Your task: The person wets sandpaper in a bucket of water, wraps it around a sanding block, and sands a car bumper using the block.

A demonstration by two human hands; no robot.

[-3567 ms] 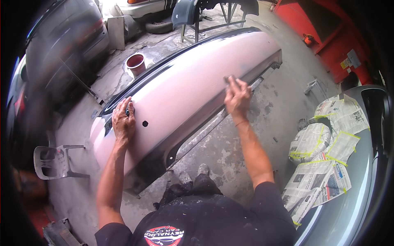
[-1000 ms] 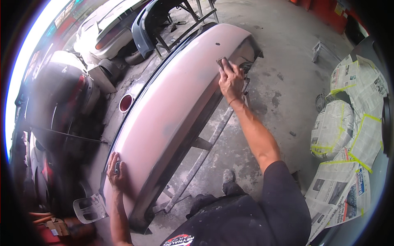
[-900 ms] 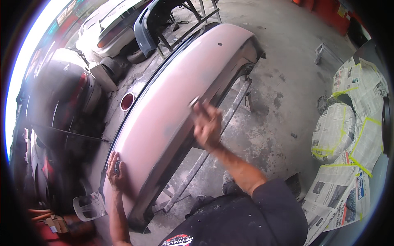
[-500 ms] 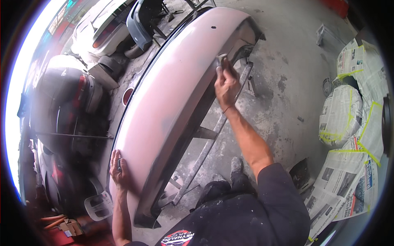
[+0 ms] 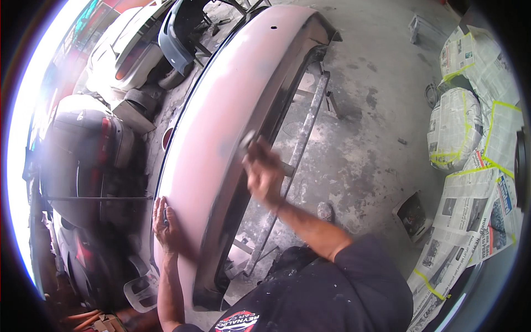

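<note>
A long car bumper (image 5: 204, 127), coated in pale pink with dark grey lower trim, stretches from near me to the far side. My left hand (image 5: 164, 229) rests flat on its near left part, fingers stretched out, holding nothing. Over the bumper's right-hand edge, about midway along, is my right hand (image 5: 264, 180), closed on a small greyish sanding block (image 5: 248, 140). Blur smears this hand and the block, and I cannot tell whether the block touches the surface. A greyish patch shows on the pink beside it.
A metal stand (image 5: 312, 116) supports the bumper above a stained concrete floor (image 5: 365, 144). Left are a dark car (image 5: 77, 149), a white car body (image 5: 110, 55) and a grey-blue bumper (image 5: 176, 47). Newspaper-wrapped parts (image 5: 456, 124) with yellow tape line the right.
My right hand has come nearer with the sanding block, from the bumper's far end to about its middle. My left hand stays flat on the bumper. The whole view has shifted slightly.
</note>
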